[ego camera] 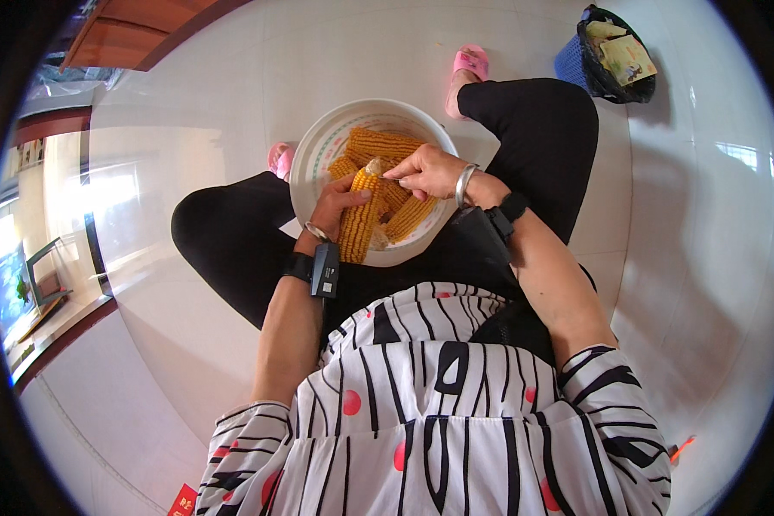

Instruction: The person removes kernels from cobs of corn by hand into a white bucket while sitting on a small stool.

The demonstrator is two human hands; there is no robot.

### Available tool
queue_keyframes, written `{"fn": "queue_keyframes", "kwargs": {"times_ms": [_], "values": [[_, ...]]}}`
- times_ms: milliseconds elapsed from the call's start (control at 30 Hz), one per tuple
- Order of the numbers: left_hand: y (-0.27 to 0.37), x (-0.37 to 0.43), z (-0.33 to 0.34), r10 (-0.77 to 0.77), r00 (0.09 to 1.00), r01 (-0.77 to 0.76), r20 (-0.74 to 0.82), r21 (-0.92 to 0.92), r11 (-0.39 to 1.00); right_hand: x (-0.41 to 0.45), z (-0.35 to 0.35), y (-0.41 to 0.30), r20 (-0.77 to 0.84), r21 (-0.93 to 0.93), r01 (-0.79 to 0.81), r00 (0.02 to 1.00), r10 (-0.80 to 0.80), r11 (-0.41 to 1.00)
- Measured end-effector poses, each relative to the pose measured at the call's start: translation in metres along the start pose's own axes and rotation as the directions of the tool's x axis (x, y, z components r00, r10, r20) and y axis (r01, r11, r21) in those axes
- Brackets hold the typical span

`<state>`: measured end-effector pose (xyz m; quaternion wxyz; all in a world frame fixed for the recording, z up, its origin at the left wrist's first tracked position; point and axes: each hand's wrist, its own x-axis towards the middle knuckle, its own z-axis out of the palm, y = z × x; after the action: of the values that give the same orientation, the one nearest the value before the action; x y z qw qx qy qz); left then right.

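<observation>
An ear of dried yellow corn is gripped along its side by my left hand. Its pale end points away from me. My right hand pinches a thin metal tool, mostly hidden by the fingers, with its tip at the kernels near that end. Both hands are over a white basin with a printed pattern inside, set between my legs. Several more ears of corn lie in the basin, partly covered by my hands.
A blue waste basket lined with a black bag stands at the far right, holding packaging. Brown wooden furniture is at the upper left. Pale tiles cover the floor. My feet wear pink slippers.
</observation>
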<state>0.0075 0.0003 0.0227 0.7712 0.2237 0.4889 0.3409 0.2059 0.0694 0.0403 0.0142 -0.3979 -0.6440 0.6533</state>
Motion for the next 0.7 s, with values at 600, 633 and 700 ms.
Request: {"fn": "queue_keyframes", "kwargs": {"times_ms": [600, 633, 700], "values": [[-0.017, 0.015, -0.009, 0.228, 0.917, -0.103, -0.328, 0.357, 0.928, 0.014, 0.034, 0.0, -0.311, -0.05, -0.019, 0.95, 0.002, 0.999], [-0.018, 0.014, -0.009, 0.239, 0.917, -0.109, -0.318, 0.377, 0.92, 0.013, 0.034, -0.001, -0.297, -0.086, -0.016, 0.955, -0.01, 0.996], [-0.021, 0.015, -0.01, 0.25, 0.917, -0.115, -0.309, 0.396, 0.911, 0.014, 0.033, 0.0, -0.294, -0.09, -0.027, 0.956, -0.001, 0.996]]}}
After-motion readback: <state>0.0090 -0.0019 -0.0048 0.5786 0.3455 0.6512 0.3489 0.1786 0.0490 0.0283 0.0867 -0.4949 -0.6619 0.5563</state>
